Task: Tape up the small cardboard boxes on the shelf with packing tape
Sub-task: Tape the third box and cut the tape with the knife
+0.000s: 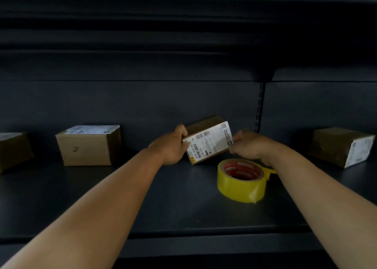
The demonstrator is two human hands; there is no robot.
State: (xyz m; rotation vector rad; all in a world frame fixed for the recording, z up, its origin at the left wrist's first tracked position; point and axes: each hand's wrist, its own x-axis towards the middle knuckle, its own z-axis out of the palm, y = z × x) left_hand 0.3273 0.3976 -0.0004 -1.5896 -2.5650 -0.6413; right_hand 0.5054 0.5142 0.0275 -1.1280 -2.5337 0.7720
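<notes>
1. I saw one dark metal shelf running the full width of the view, with everything else sitting on its deck.
2. I counted four small cardboard boxes. The largest-looking was the box left of centre, upright with a white label on top. A second box was cut off by the left edge, and a third box lay far right, its labelled end facing me.
3. The fourth, the held box, stood tilted near the middle of the shelf, its label toward me.
4. There were two hands. The left hand gripped that box's left end, thumb on top. The right hand pinched its right edge, though the fingertips were too dim for me to be sure how.
5. One roll of yellow tape lay flat just in front of the held box, below the right hand.
</notes>
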